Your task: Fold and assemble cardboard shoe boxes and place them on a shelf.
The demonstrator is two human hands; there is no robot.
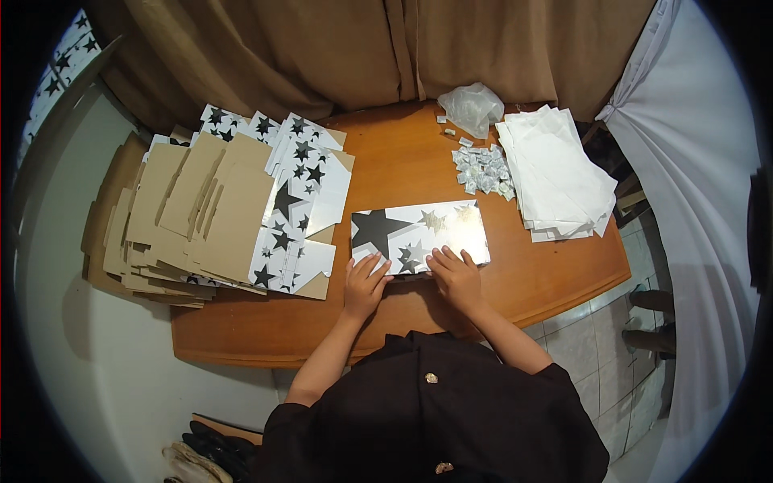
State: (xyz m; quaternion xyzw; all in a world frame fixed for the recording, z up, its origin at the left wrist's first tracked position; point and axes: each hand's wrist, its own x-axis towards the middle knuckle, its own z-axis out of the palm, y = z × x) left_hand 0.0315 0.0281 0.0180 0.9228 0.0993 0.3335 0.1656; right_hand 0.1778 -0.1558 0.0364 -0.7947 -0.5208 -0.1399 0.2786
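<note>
A white cardboard box (419, 228) printed with black, grey and gold stars lies on the wooden table in front of me, its lid down. My left hand (366, 283) rests at the box's near left corner, fingers stretched out over the edge. On the near side, right of the middle, my right hand (456, 278) lies with its fingers spread on the top. Both thumbs are partly hidden against the box's front. Neither hand is wrapped round anything.
Flat unfolded star-printed cartons (217, 205) are piled on the left of the wooden table (386, 145). Small silvery packets (484, 169) lie at the back right, beside a clear plastic bag (473, 109). White paper sheets (555, 173) are stacked at the right edge. Brown curtains (338, 48) hang behind.
</note>
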